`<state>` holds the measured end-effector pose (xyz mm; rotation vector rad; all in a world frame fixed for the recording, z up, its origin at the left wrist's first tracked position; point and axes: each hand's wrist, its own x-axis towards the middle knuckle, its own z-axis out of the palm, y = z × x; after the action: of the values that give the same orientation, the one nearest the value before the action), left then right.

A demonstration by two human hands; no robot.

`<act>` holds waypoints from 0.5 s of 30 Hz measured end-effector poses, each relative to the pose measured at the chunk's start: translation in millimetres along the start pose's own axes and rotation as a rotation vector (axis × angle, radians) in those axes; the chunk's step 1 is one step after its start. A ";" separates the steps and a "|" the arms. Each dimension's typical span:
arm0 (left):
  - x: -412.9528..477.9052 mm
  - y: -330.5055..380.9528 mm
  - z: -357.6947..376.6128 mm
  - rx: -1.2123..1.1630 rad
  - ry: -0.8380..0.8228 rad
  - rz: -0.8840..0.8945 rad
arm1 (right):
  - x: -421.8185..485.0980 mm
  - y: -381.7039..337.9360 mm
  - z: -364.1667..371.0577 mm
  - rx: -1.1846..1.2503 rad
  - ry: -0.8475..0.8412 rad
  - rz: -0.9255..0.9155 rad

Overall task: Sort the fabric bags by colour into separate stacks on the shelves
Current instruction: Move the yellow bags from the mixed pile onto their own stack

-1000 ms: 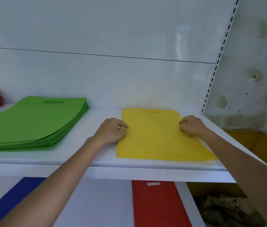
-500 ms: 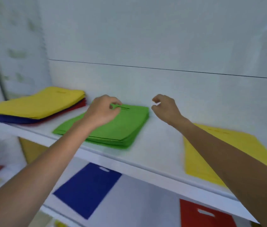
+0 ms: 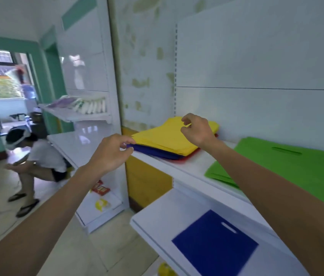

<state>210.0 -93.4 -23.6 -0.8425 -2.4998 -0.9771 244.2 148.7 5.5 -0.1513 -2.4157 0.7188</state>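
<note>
Attention goes to the mixed pile of flat fabric bags (image 3: pixel 165 138) at the left end of the white upper shelf (image 3: pixel 195 164). Yellow bags lie on top, dark blue ones under them, and a red edge shows at the very bottom. My left hand (image 3: pixel 113 154) is at the near corner of this pile, with thumb and forefinger curled on both sides of the corner where yellow meets blue. Whether they already clamp the fabric or only touch it, I cannot tell. My right hand (image 3: pixel 198 130) hovers just over the far part of the yellow top, fingers bent, thumb and forefinger apart and nothing between them.

The step, as I judge it, is to take the yellow layer off the blue. To do it well I would separate exactly at the colour border: the left fingertips should slide in between the lowest yellow bag and the first blue one, not deeper. The right hand should take the opposite edge, so that the thin bags lift flat and do not fan out or slip.

The stack of green fabric bags (image 3: pixel 300 168) lies on the same shelf to the right, apart from the pile. A single blue fabric bag (image 3: pixel 214 246) lies on the white lower shelf (image 3: pixel 163 216); the blue layer belongs there, I think.
</note>
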 end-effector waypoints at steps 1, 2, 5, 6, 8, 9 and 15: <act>3.3 -12.8 -4.9 0.009 -0.002 -0.011 | 7.6 -6.2 10.4 0.010 -0.009 0.002; 7.1 -23.8 -8.8 0.014 -0.011 -0.018 | 14.5 -12.1 19.9 0.017 -0.018 0.005; 24.3 -50.3 -11.7 0.008 -0.029 -0.009 | 33.4 -23.2 44.4 0.023 -0.043 0.008; 31.8 -57.7 -9.6 -0.003 -0.026 -0.003 | 39.6 -24.5 51.5 0.022 -0.050 0.010; 46.9 -70.6 -0.1 -0.028 -0.024 0.002 | 52.9 -23.5 64.0 0.002 -0.064 0.013; 54.8 -76.2 6.3 -0.038 -0.031 0.003 | 60.5 -21.9 68.9 -0.010 -0.070 0.017; 124.2 -101.5 35.9 -0.086 -0.077 0.069 | 124.1 0.6 87.0 -0.032 -0.008 0.045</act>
<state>47.1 -77.9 -39.6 -1.0039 -2.4888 -1.0549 92.9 142.6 11.8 -0.2169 -2.4393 0.7027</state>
